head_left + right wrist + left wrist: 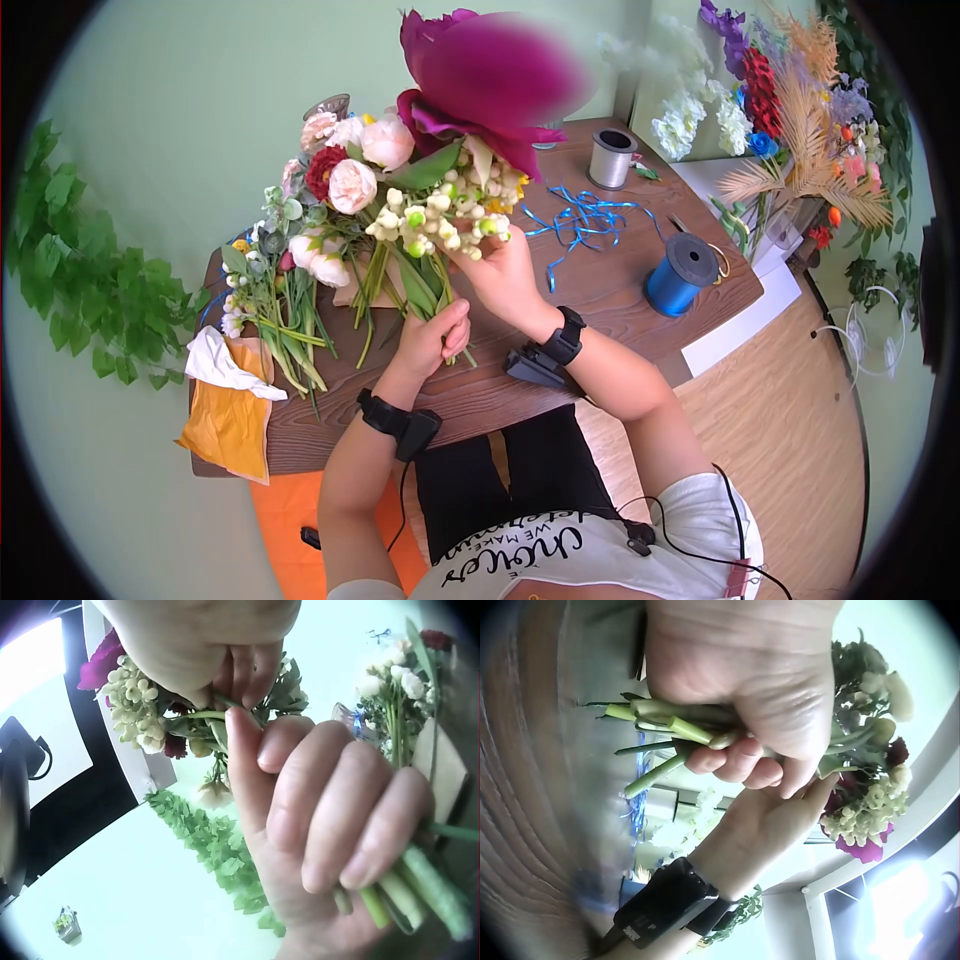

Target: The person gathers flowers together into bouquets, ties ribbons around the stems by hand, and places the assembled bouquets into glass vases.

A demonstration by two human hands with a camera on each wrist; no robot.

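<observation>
My left hand [433, 338] grips the gathered green stems of a bouquet of flowers [440, 212] above the table, its fingers curled round them. The cut stem ends [656, 774] stick out below that fist in the left wrist view. A large purple bloom [480, 70], partly blurred, tops the bouquet, with whitish berry clusters under it. Higher up, just beneath the blossoms, my right hand [500, 278] pinches the upper stems with curled fingers [255, 671]. Part of its fingertips is hidden by flowers and leaves.
On the brown wooden table [450, 408] lie more flowers with stems [290, 340], a tangled blue ribbon [580, 218], a blue ribbon spool [682, 275] and a silver spool [611, 160]. Orange-yellow paper [230, 415] hangs over the left edge. A vase of flowers [795, 215] stands at right.
</observation>
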